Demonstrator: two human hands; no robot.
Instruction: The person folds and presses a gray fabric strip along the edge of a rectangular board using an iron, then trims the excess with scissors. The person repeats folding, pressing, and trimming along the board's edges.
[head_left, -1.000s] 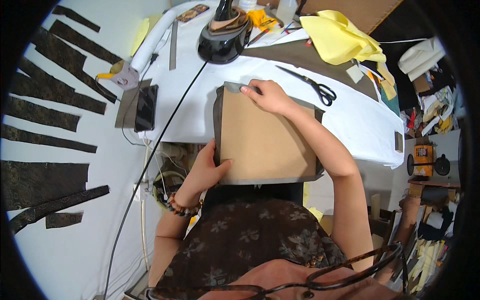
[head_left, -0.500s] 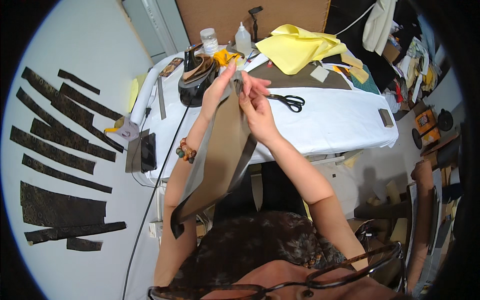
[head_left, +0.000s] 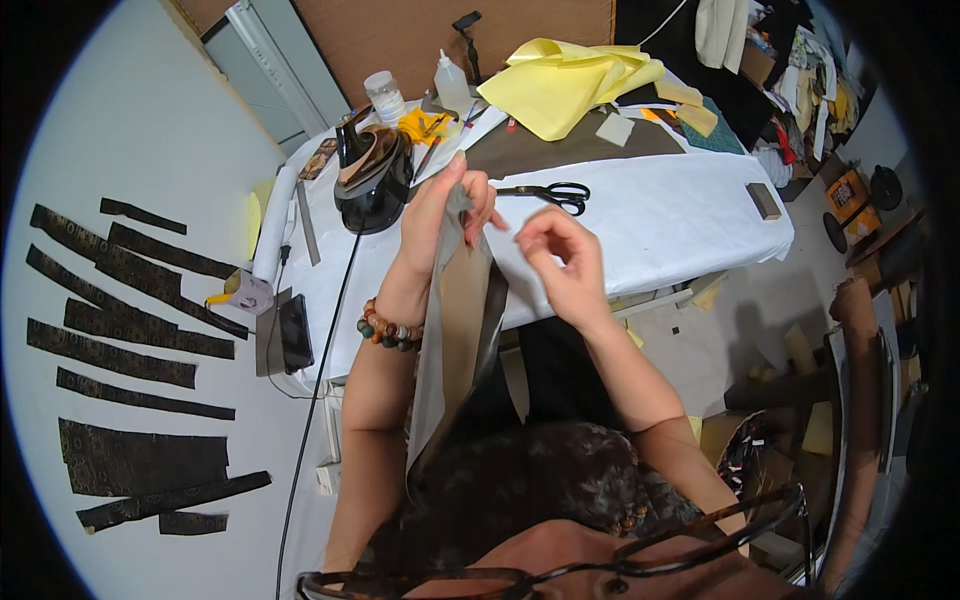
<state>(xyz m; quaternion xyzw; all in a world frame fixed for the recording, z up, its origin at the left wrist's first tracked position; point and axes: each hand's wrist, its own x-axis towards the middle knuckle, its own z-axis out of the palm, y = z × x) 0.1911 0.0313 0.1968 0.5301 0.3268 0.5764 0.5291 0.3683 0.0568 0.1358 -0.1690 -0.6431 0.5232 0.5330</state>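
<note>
1. Board tilts steeply in front of the person's body, its upper end toward the white table;
2. left hand is clamped on that upper end;
3. right hand is apart from it, fingers bent; cannot tell whether they pinch anything;
4. scissors lie on the table.

Over the remote link, I saw the flat tan fabric-edged board in the left hand. On the long white cloth-covered table beyond, black loop-handled metal scissors lay right of the glossy black rounded appliance, a crumpled yellow sheet behind them. Left of the table, dark patterned fabric strips lay on a smooth white surface.
</note>
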